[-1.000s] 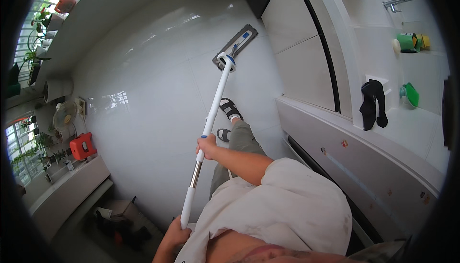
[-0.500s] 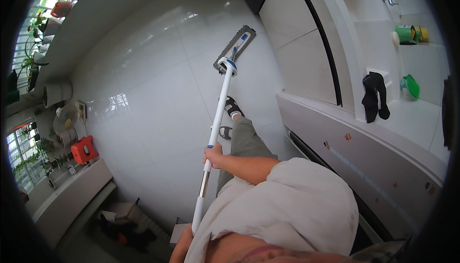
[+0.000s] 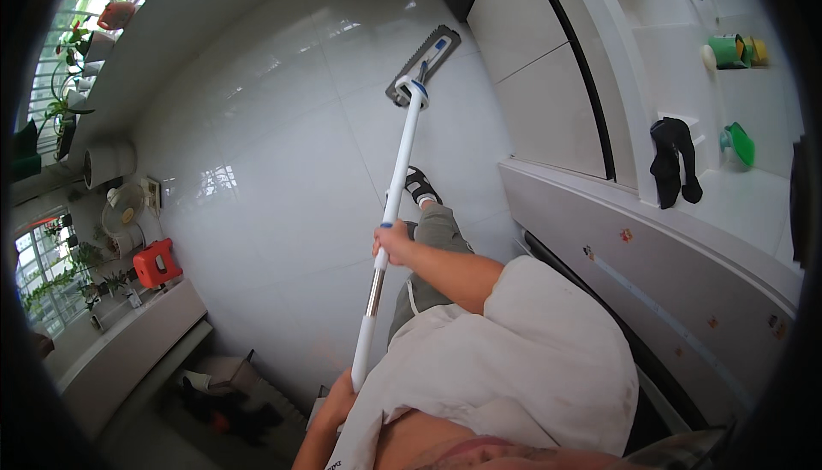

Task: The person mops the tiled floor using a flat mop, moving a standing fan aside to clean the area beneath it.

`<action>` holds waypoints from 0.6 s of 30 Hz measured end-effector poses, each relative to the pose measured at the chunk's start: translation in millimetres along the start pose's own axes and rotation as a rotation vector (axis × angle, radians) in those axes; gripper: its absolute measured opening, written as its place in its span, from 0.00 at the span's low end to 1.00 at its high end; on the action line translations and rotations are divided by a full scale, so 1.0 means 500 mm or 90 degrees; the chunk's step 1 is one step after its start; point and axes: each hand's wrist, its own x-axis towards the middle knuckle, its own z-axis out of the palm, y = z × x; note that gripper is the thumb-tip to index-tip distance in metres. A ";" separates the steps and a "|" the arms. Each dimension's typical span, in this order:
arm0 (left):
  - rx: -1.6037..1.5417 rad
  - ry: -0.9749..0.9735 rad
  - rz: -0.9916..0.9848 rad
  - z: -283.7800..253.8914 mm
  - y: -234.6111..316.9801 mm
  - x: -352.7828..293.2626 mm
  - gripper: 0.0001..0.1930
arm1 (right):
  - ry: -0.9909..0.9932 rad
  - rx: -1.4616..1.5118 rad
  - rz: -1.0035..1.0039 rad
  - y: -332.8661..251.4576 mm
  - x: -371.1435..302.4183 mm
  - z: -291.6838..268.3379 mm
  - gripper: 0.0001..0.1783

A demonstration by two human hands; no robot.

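Note:
A flat mop with a white pole [image 3: 401,166] slants across the middle of the view. Its grey rectangular head [image 3: 438,59] lies on the tiled floor near the cabinet fronts. My right hand [image 3: 394,242] is wrapped round the pole at a blue collar, just above a bare metal section. Lower down, my left hand [image 3: 342,396] grips the pole's white end, partly hidden by the pole and my shirt. My sandalled foot [image 3: 420,186] stands right of the pole; the other foot is mostly hidden behind my right hand and leg.
Light glossy floor tiles [image 3: 265,187] spread out ahead and left. Cabinets [image 3: 548,93] and a white counter with a sink and black socks [image 3: 672,162] line the right. On the left are potted plants, a fan [image 3: 128,205] and a red stool-like object [image 3: 157,264] on a ledge.
The mop head has slid a little farther forward along the floor. Both hands have moved forward with the pole, still gripping it.

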 end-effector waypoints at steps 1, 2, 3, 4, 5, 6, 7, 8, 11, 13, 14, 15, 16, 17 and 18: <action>-0.090 -0.011 -0.022 -0.006 0.011 -0.042 0.19 | 0.018 -0.003 0.032 0.037 -0.037 0.004 0.17; -0.094 -0.006 -0.024 -0.012 -0.009 -0.054 0.19 | 0.033 -0.015 0.066 0.053 -0.070 0.014 0.17; -0.027 0.020 -0.083 -0.022 -0.035 -0.057 0.19 | 0.033 -0.016 0.070 0.047 -0.065 0.019 0.17; 0.036 0.051 -0.142 -0.028 -0.024 -0.061 0.20 | 0.021 -0.005 0.052 0.029 -0.051 0.034 0.17; 0.127 0.065 -0.160 -0.044 -0.009 -0.042 0.19 | 0.008 0.005 0.035 0.003 -0.033 0.046 0.17; 0.179 0.079 -0.212 -0.057 0.077 -0.009 0.18 | -0.008 0.019 0.016 -0.030 0.002 0.055 0.15; 0.168 0.104 -0.179 -0.065 0.088 0.026 0.17 | -0.029 0.036 -0.001 -0.073 0.044 0.072 0.14; 0.133 0.115 -0.172 -0.067 0.120 0.073 0.19 | -0.008 0.018 -0.004 -0.119 0.092 0.087 0.09; 0.118 0.122 -0.145 -0.059 0.210 0.192 0.18 | -0.064 0.086 0.022 -0.265 0.175 0.096 0.06; 0.090 0.093 -0.149 -0.041 0.239 0.204 0.19 | -0.064 0.058 0.005 -0.299 0.175 0.086 0.05; 0.062 0.067 -0.152 -0.032 0.246 0.194 0.20 | -0.061 0.040 -0.008 -0.298 0.157 0.078 0.05; 0.091 0.035 -0.199 -0.019 0.257 0.172 0.18 | -0.086 0.034 -0.011 -0.270 0.156 0.048 0.05; 0.017 0.019 -0.198 -0.004 0.193 0.148 0.18 | -0.119 0.025 -0.014 -0.207 0.146 0.028 0.06; 0.100 0.053 -0.027 0.012 0.107 0.112 0.18 | -0.103 -0.003 -0.049 -0.134 0.121 0.017 0.08; 0.036 0.033 -0.023 0.014 0.072 0.062 0.20 | -0.078 -0.010 -0.046 -0.077 0.057 0.009 0.12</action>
